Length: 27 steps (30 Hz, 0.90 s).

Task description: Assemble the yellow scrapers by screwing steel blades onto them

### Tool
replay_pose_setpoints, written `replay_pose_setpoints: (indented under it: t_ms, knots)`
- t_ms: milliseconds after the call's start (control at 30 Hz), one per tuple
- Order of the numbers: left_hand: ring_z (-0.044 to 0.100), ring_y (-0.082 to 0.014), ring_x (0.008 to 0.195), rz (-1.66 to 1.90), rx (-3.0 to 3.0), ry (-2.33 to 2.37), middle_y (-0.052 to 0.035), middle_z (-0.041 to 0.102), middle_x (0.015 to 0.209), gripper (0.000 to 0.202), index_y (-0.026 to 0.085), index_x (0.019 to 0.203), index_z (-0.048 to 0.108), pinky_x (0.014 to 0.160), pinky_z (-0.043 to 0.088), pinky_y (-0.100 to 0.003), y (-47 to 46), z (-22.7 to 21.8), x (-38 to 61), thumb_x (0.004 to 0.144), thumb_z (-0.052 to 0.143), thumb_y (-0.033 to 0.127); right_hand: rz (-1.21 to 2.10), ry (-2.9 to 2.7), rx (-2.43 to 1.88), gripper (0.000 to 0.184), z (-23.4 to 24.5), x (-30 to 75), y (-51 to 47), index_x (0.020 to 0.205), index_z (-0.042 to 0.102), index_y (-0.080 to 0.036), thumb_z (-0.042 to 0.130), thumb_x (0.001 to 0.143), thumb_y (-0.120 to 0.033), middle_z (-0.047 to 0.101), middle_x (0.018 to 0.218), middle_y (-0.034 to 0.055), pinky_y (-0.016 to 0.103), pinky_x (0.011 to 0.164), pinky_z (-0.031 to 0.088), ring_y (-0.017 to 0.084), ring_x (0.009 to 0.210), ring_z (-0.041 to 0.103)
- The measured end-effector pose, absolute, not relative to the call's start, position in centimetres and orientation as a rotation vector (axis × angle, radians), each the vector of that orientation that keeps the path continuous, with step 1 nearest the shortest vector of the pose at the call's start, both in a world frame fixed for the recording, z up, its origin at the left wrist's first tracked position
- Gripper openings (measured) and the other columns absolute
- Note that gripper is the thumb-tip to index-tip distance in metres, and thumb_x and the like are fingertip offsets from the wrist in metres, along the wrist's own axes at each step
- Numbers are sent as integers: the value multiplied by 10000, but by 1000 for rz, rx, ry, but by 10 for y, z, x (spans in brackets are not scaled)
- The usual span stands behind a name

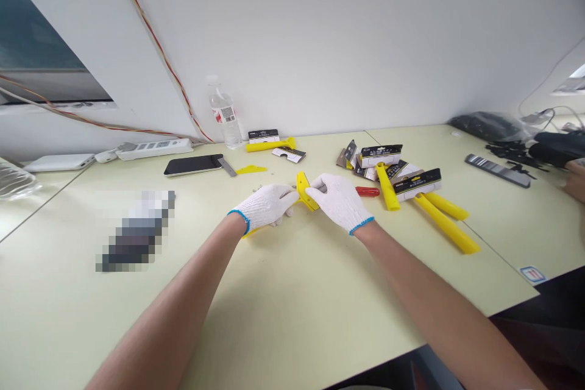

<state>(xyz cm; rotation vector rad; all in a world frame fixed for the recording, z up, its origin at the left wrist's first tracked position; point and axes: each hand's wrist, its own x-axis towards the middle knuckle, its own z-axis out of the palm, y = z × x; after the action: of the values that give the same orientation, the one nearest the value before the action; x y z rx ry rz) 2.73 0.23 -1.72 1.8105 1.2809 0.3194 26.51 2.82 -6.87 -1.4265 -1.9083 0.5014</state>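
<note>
Both my hands wear white knit gloves and meet at the middle of a pale green table [292,317]. My left hand [267,207] is closed round the handle of a yellow scraper [305,190], whose handle end pokes out below the glove. My right hand [337,200] pinches the scraper's wide head from the right. A red screwdriver [368,191] lies just right of my right hand. Beyond it sits a heap of yellow scrapers [439,210] with black-labelled blade packs.
A phone [194,164], a small yellow piece [250,169], another scraper [270,145] and a water bottle [225,114] lie near the wall. A power strip [154,147] is at back left. Another person's hand [576,180] rests at the right edge near black parts.
</note>
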Motion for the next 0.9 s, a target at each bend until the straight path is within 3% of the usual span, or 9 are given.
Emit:
replay_pose_setpoints:
  t_ms: [133,467,700,900]
  knots:
    - [588,-136,623,309,1833,1287,-30,754,961,411,216,886,603,639,494,-286,1,-14,28,1029,477,580,466,-1918,-1406,744,-66,263,24,869,799,-224,299,1147,-699,753,1013,142,247,736,636,202,1158,761]
    - [549,-126,623,372,1753,1259,-45,736,953,380,222,963,670,574,465,-247,1,-17,29,1024,503,558,415,-1918,-1292,674,-58,258,25,760,756,-199,563,963,-812,758,863,167,282,712,540,273,1052,774]
    - [523,-122,592,354,1787,1260,-34,722,909,410,218,951,688,570,451,-262,2,-10,28,1021,514,583,439,-1922,-1247,659,-48,260,24,708,757,-165,575,932,-758,720,756,174,285,673,509,257,923,774]
    - [463,-102,566,349,1776,1252,-3,660,811,370,207,849,649,579,416,-252,-2,-3,28,1005,548,527,488,-1922,-1252,586,-44,261,22,714,777,-202,606,900,-731,703,721,164,285,646,513,243,880,775]
